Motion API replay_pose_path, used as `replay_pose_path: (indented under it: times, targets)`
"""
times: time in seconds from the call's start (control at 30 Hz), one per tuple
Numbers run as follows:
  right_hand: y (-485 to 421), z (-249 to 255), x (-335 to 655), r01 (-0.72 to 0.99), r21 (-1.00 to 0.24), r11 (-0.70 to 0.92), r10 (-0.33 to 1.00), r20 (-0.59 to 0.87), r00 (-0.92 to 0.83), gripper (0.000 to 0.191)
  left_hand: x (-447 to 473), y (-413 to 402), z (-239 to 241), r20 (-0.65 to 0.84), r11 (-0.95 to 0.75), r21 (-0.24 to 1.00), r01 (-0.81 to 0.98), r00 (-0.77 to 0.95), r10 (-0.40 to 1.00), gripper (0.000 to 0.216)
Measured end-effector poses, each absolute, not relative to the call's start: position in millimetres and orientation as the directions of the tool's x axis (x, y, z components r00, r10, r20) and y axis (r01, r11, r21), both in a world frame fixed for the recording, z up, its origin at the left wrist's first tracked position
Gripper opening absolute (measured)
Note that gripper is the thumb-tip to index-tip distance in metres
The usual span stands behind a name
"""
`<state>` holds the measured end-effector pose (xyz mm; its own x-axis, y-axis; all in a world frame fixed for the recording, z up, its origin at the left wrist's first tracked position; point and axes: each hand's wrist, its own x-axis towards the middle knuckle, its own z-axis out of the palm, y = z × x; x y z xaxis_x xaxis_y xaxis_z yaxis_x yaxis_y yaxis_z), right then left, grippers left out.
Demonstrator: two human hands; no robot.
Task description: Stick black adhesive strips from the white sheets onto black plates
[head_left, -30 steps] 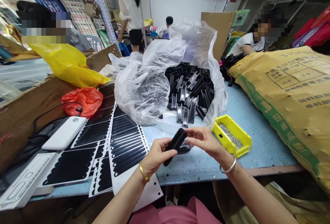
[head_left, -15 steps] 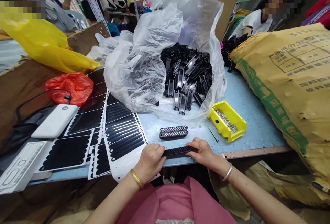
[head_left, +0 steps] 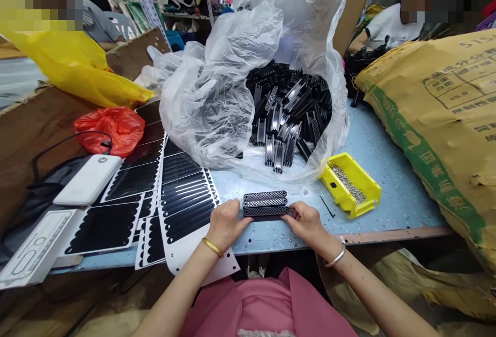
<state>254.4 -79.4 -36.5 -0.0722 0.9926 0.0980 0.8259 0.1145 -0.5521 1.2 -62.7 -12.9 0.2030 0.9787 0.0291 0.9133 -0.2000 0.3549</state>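
Note:
Three black plastic strips with a diamond-mesh top lie side by side on the blue table, one behind another. My left hand [head_left: 225,223] has its thumb and fingers at the left end of the nearest black strip [head_left: 266,211]. At that strip's right end, my right hand [head_left: 307,221] pinches with thumb and forefinger. Behind it, the middle strip [head_left: 265,202] and the far strip [head_left: 265,195] sit parallel, with neither hand on them. A gold bangle is on my left wrist and a silver one on my right.
An open clear plastic bag [head_left: 209,104] of black parts [head_left: 287,120] stands behind. To the right are a yellow bin [head_left: 370,202] of small metal pieces, a thin black hex key [head_left: 327,207] and a large sack [head_left: 437,120]. Black sticker sheets [head_left: 186,192] and a white power bank [head_left: 87,179] lie left.
Both hands have moved the held strip away from the table's front edge, up against the two other strips, making a row of three. The camera view has shifted slightly.

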Motion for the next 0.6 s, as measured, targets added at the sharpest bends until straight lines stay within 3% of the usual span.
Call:
replay_pose_path:
  times: [0.1, 0.2, 0.4, 0.6]
  targets:
    - [-70, -37, 254, 0.812, -0.583, 0.024, 0.998, 0.056, 0.011, 0.028, 1, -54, -11, 0.002, -0.168, 0.450, 0.877, 0.187, 0.982, 0.042]
    - [-61, -30, 252, 0.778, -0.628, 0.006, 1.000, -0.010, -0.016, 0.043, 0, -47, -9, -0.047, -0.186, 0.573, 0.798, 0.258, 0.965, 0.055]
    - [-35, -14, 242, 0.680, -0.733, 0.022, 0.984, -0.105, -0.146, 0.031, 3, -28, -11, -0.082, -0.129, 0.648, 0.751, 0.236, 0.968, 0.041]
    - [-18, -2, 244, 0.680, -0.732, 0.032, 0.969, -0.144, -0.201, 0.032, 3, -11, -7, -0.085, -0.071, 0.669, 0.740, 0.172, 0.981, 0.042]
